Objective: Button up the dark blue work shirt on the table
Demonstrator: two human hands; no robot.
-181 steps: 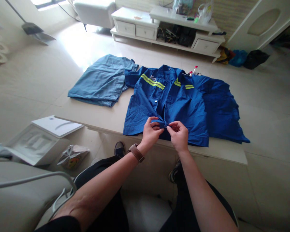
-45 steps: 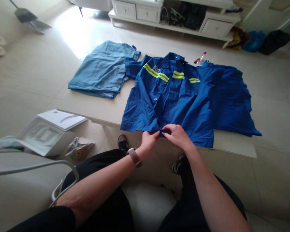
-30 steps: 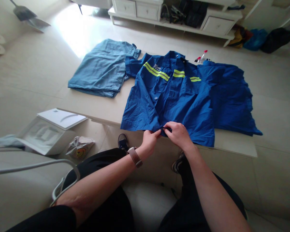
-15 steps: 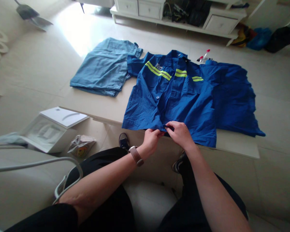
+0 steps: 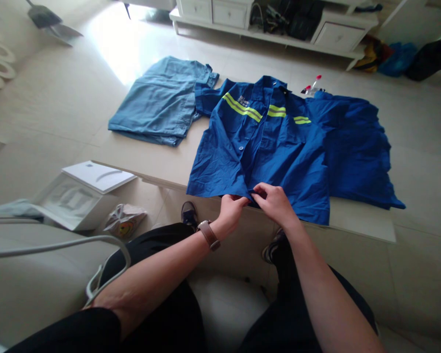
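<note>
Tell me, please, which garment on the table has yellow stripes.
The middle blue shirt, striped across its chest; the pale garment at left and the dark garment at right show none.

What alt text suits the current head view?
Both hands, left and right, hold a blue shirt with yellow stripes by its lower front edge; it lies on a pale table. A light blue folded garment lies at left, more blue clothing at right.
</note>
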